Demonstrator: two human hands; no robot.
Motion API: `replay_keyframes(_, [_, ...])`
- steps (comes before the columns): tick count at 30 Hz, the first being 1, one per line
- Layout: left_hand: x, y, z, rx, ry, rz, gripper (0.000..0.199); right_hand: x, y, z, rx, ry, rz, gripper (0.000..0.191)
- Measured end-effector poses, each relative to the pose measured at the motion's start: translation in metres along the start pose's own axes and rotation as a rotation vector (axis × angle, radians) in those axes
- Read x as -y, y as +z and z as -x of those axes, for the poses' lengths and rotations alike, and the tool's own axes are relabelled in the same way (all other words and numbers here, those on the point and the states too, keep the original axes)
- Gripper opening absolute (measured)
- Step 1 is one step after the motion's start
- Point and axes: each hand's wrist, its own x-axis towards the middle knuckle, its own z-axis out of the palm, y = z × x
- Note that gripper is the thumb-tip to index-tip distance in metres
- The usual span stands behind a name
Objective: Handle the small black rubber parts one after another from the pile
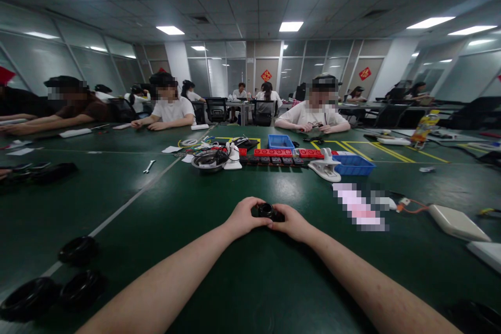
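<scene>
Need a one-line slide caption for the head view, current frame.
Both hands, left and right, hold a small black ring-shaped part over a green table.

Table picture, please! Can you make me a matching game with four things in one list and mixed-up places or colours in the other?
Things:
1. Wrench
2. Small round black part
3. Three black rings
4. Bottle

Places and colours:
A. Near the bottom left corner of the picture
B. Yellow and orange, on the right side of the table
C. Held between the left hand and the right hand
D. Silver, lying on the green tabletop

Right pairs: 1-D, 2-C, 3-A, 4-B
</scene>
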Motion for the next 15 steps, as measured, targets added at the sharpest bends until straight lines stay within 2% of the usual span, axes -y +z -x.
replay_keyframes(7, [-0.002,0.006,0.002,-0.097,-0.056,-0.106,0.040,-0.003,0.005,-0.001,-0.080,0.071,0.084,0.027])
replay_keyframes(15, [-0.005,0.015,0.001,-0.201,-0.144,-0.229,0.043,0.000,0.019,-0.003,-0.233,0.176,0.348,0.029])
